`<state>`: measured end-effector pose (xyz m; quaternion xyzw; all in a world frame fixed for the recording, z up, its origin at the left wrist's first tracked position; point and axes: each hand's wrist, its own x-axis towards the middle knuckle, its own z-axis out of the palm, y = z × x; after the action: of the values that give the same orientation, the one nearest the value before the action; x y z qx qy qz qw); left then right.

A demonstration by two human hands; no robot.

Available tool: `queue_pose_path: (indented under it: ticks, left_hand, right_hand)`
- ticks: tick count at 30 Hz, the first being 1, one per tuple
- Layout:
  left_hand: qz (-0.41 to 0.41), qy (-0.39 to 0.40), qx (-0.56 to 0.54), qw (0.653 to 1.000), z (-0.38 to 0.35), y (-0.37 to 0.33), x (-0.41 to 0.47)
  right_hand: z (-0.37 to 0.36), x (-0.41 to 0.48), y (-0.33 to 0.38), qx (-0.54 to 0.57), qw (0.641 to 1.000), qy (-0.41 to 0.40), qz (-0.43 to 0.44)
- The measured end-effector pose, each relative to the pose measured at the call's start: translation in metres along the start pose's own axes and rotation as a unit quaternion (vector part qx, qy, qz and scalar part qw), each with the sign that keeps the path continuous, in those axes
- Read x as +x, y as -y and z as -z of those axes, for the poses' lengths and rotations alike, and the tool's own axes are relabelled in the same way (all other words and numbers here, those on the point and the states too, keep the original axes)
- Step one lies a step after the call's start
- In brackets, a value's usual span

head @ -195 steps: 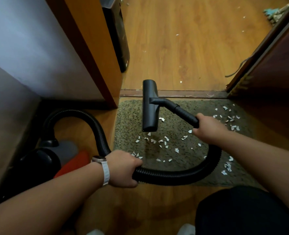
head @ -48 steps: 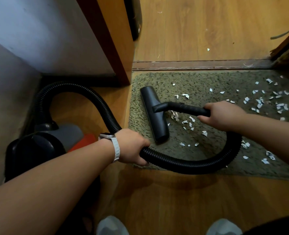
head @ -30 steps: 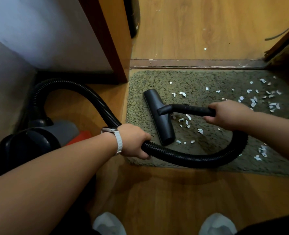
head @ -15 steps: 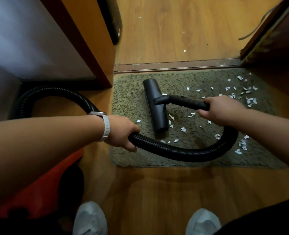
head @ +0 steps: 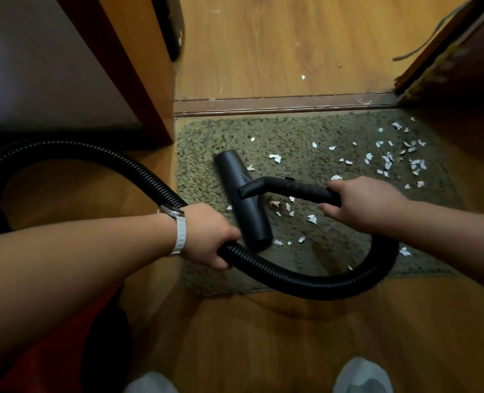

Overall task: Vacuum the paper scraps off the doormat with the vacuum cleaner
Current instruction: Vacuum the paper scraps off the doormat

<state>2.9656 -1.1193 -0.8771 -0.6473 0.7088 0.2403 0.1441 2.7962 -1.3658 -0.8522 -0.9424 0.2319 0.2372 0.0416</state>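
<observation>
Head view, nozzle [head: 242, 207] lying near-to-far, doormat [head: 334, 131]

Black ribbed hose [head: 292, 276]; speckled olive doormat [head: 306, 131]; white scraps [head: 388, 160].

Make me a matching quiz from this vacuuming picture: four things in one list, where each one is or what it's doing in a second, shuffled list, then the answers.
Column one
1. left hand
2. right hand
3. floor nozzle
4. thickest patch of paper scraps

Column two
A. grips the rigid wand
B. lies on the left half of the doormat
C. grips the ribbed hose
D. lies at the doormat's far right

Pairs: 1-C, 2-A, 3-B, 4-D
</observation>
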Motion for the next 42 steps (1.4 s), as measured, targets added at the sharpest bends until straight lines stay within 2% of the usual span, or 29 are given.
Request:
queue_pose_path:
  ticks: [6,9,13,18,26,33,42]
  left_hand:
    - [-0.03,-0.03,0.02,0.999,-0.003,0.006,0.004]
    - [-0.037,-0.044,0.017,0.998,-0.014,0.007,-0.008]
    - [-0.05,-0.025,0.02,0.998,-0.036,0.014,-0.028]
    - [-0.052,-0.006,0.1,0.994,-0.034,0.036,-0.027]
    - [-0.058,-0.014,0.047,0.997,-0.055,0.023,-0.021]
    - [-0.05,0.004,0.054,0.997,-0.059,0.033,-0.005]
    - [-0.043,-0.009,0.047,0.998,-0.063,0.034,0.007]
  right_hand:
    - [0.014,0.005,0.007,-0.045,0.999,-0.006,-0.006]
    - [0.021,0.003,0.02,-0.022,0.999,0.017,-0.019]
    - [0.019,-0.004,0.048,0.016,0.999,0.041,-0.024]
    - [-0.005,-0.013,0.079,0.045,0.998,0.021,-0.03]
    - [-0.015,-0.02,0.049,0.067,0.996,0.002,-0.058]
    - [-0.041,-0.012,0.041,0.055,0.998,-0.019,-0.035]
    - [-0.034,-0.01,0.025,0.09,0.994,-0.015,-0.053]
